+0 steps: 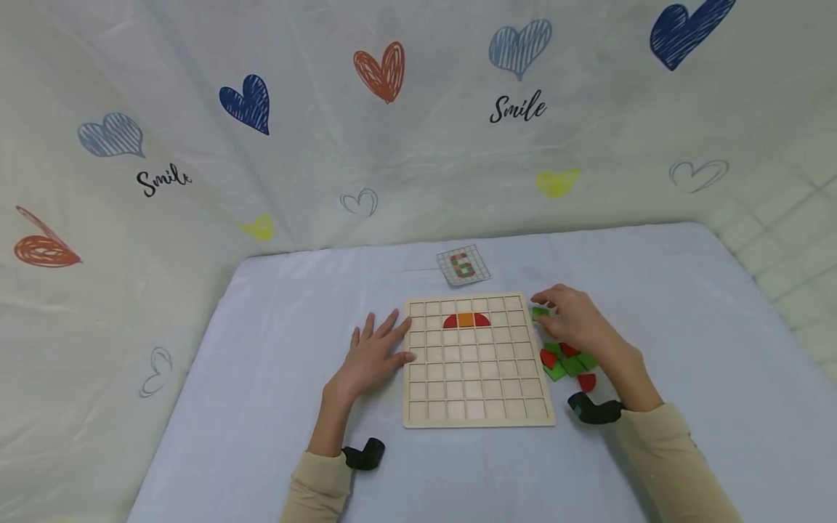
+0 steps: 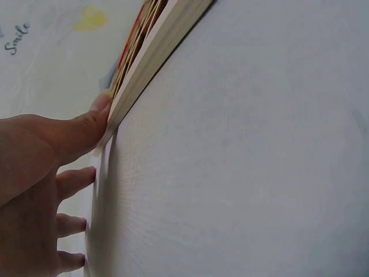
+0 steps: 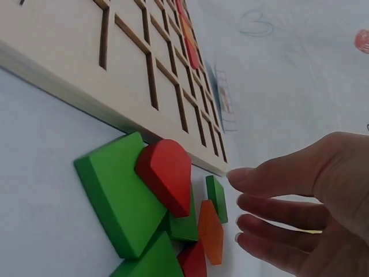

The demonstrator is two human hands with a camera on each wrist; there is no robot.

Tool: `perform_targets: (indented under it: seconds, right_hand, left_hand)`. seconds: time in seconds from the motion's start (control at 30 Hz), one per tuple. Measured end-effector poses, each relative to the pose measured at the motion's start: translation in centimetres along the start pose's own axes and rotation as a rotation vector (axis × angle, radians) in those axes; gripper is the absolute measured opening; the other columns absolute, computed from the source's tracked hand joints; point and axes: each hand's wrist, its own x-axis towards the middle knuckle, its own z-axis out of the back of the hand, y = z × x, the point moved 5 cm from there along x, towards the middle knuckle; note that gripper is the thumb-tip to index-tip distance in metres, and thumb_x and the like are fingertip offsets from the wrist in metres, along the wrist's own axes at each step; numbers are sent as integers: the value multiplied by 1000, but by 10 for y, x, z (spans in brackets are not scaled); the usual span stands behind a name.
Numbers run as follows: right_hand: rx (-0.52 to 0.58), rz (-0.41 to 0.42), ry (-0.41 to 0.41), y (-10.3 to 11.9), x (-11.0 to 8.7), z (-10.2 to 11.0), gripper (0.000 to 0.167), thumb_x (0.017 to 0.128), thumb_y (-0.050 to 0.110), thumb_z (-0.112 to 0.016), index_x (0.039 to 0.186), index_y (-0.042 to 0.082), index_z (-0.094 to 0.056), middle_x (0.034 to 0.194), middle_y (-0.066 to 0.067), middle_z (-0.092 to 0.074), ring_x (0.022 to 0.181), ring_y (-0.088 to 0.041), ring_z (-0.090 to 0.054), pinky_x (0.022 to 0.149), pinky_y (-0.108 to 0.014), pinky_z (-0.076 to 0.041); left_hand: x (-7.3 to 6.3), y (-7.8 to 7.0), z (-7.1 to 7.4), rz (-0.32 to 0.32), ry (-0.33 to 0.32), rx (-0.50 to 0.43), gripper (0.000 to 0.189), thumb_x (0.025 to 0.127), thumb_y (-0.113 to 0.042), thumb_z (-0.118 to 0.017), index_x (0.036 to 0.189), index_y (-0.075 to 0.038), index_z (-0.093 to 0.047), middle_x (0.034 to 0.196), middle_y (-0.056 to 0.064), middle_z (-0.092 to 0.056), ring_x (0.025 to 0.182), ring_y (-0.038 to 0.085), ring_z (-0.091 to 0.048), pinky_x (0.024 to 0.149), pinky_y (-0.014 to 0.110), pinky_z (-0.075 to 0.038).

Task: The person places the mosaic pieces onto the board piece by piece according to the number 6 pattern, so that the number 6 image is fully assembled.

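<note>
A square wooden grid board [image 1: 471, 421] lies on the white cloth. Two red quarter-round tiles [image 1: 482, 320] flank an orange square tile [image 1: 466, 319] in its second row. My left hand [image 1: 370, 363] is spread flat at the board's left side, its thumb [image 2: 99, 109] touching the wooden edge. Off the board's upper right corner, my right hand [image 1: 575, 319] reaches around a green tile [image 1: 540, 313] with fingers slightly bent. In the right wrist view that green tile [image 3: 216, 196] lies on the cloth, with a small gap to the thumb.
Beside the board's right edge is a loose pile of green tiles [image 1: 574, 365] and red tiles [image 1: 587, 382]; the right wrist view also shows an orange tile [image 3: 211, 234] there. Behind the board lies a pattern card [image 1: 463, 266]. A curtain printed with hearts [image 1: 381, 73] hangs beyond the table.
</note>
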Motion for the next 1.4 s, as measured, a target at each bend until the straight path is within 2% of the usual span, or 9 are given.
perform_targets:
  seconds: [0.27,0.47,0.63,0.97,1.13,1.4]
  right_hand:
    - [-74,16,3,-6,1,-6,40,92,5,-71,128,-11,-65,127,-31,-62,112,-45,-60,96,-60,-52]
    - [-94,42,-40,-7,-1,-10,28,92,3,-72,118,-8,-71,123,-28,-62,114,-45,-58,95,-59,-51]
    - [-73,54,-51,-7,-2,-11,21,93,2,-71,111,-7,-71,119,-26,-61,111,-43,-57,94,-58,-51]
    - [9,21,-28,-5,3,-12,24,92,-2,-71,113,-9,-60,112,-26,-61,99,-36,-58,89,-53,-53]
    - [23,44,-12,-5,3,-13,21,92,-5,-68,113,-6,-64,116,-25,-62,103,-36,-59,94,-55,-54]
    - [17,51,-4,-1,2,-8,24,90,-6,-68,114,-5,-69,116,-24,-65,95,-33,-59,87,-51,-57]
  left_hand:
    - [0,-2,2,-7,3,-12,70,99,-43,-66,160,-23,-40,172,3,-22,158,47,-3,123,70,-4]
    - [1,-3,1,-1,7,-11,71,99,-44,-66,161,-24,-39,172,2,-22,158,46,-2,123,69,-4]
    - [0,-3,0,10,10,-15,71,98,-43,-67,161,-24,-38,172,2,-22,159,45,-1,123,69,-4]
    - [0,0,-1,16,10,0,71,99,-44,-66,161,-26,-38,172,1,-21,159,44,-1,124,68,-4]
    - [0,0,-1,11,1,-8,71,99,-44,-67,161,-25,-39,172,2,-22,159,45,-2,124,68,-4]
    - [-2,-2,1,17,1,1,70,98,-44,-67,160,-25,-39,172,2,-23,159,45,-3,124,69,-5]
